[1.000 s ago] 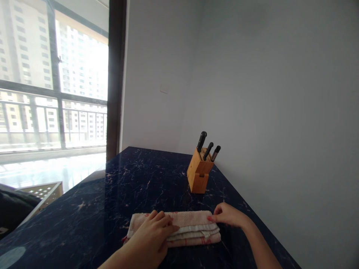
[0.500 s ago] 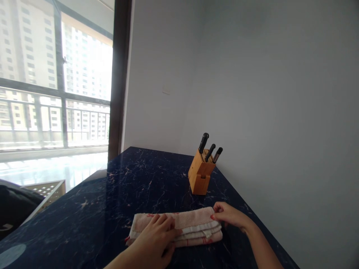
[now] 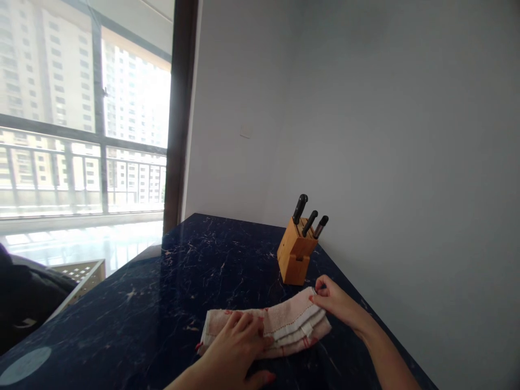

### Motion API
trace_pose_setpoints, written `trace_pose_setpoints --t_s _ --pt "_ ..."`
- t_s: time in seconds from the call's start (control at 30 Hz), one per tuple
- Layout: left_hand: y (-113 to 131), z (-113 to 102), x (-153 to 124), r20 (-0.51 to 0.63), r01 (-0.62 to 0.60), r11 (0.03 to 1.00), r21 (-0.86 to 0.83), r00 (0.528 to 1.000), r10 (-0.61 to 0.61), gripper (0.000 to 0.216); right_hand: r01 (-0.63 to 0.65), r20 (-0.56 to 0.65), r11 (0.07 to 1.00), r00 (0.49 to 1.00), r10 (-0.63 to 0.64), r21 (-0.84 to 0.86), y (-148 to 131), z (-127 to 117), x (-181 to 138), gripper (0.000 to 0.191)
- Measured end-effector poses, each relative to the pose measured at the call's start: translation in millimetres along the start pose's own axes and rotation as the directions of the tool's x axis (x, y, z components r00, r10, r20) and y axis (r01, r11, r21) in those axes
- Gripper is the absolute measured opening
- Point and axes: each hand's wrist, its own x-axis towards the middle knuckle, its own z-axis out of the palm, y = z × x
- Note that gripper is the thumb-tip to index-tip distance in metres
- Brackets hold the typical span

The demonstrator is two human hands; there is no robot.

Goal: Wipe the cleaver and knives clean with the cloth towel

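A folded pink towel point(image 3: 284, 322) with red stitching lies on the dark marble counter point(image 3: 162, 303) in front of me. My left hand point(image 3: 238, 344) rests flat on the towel's left half, fingers stretched out. My right hand point(image 3: 335, 300) pinches the towel's right end and lifts that corner a little off the counter.
A wooden knife block point(image 3: 296, 254) with three black-handled knives stands behind the towel near the grey wall point(image 3: 406, 162). A large window point(image 3: 81, 119) fills the left side. A dark bag point(image 3: 24, 303) and a perforated tray point(image 3: 77, 271) sit at the counter's left edge.
My right hand has closed on the towel's right end and raised it toward the knife block. The left hand stays pressed on the towel. The view has shifted slightly.
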Motion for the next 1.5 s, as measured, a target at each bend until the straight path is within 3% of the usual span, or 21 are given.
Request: trace_pose_setpoints --t_s 0.1,0.23,0.3,0.33,0.43,0.53,0.73,0.9,1.03,1.17,1.33,1.43,1.5 --pt "-1.5 2.5 -1.9 -0.035 -0.022 1.000 -0.017 0.999 0.021 0.047 0.059 -0.054 0.993 0.996 -0.065 -0.106 -27.3 10.5 2.2 0.023" --pt "-5.6 1.5 -1.3 -0.110 -0.030 1.000 0.004 0.993 0.031 0.037 0.128 -0.023 0.963 0.990 -0.137 -0.236 -71.1 35.8 5.1 0.023" --pt "-13.6 -3.7 0.7 -0.189 0.083 0.995 0.058 0.980 -0.070 0.025 0.132 -0.018 0.938 0.989 -0.145 -0.319 -88.2 51.5 7.4 0.023" --pt "-19.8 -7.3 1.6 -0.244 0.199 0.975 0.095 0.955 -0.171 0.028 0.131 -0.017 0.922 0.989 -0.147 -0.365 -94.6 59.4 8.8 0.023" --pt "-44.8 -17.8 1.4 -0.316 0.522 0.833 0.183 0.834 -0.453 0.043 0.106 -0.036 0.855 0.989 -0.144 -0.507 -107.0 82.2 12.7 0.021" --pt "-69.5 -20.4 -2.5 -0.270 0.634 0.753 0.175 0.766 -0.583 0.041 0.089 -0.034 0.776 0.989 -0.141 -0.624 -114.5 105.2 14.7 0.021" --pt "-98.8 -9.5 -6.3 -0.108 0.683 0.726 0.078 0.730 -0.675 0.034 0.211 0.073 0.670 0.971 -0.229 -0.712 -121.7 157.1 18.6 0.030" --pt "-115.9 -9.1 -4.6 0.058 0.687 0.727 -0.013 0.726 -0.685 0.035 0.261 0.146 0.672 0.964 -0.224 -0.693 -116.5 189.8 26.5 0.044" --pt "-115.0 -15.5 -6.6 0.045 0.680 0.733 0.028 0.732 -0.680 0.036 0.261 0.166 0.722 0.965 -0.202 -0.640 -109.8 204.2 29.8 0.048" --pt "-101.1 -25.9 -13.1 -0.074 0.649 0.749 0.136 0.760 -0.645 0.039 0.277 0.184 0.754 0.961 -0.207 -0.596 -105.4 202.1 23.9 0.038" --pt "-83.2 -35.3 -13.1 -0.146 0.658 0.732 0.177 0.753 -0.642 0.042 0.220 -0.015 0.738 0.954 -0.298 -0.638 -96.2 156.5 13.7 0.018" --pt "-75.0 -37.2 -9.0 -0.166 0.672 0.723 0.159 0.740 -0.652 0.046 0.086 -0.067 0.693 0.979 -0.190 -0.716 -78.8 118.7 12.4 0.027" --pt "-71.1 -37.5 -6.9 -0.182 0.682 0.718 0.140 0.730 -0.658 0.048 0.061 0.036 0.712 0.998 -0.050 -0.700 -63.2 101.1 12.1 0.041"
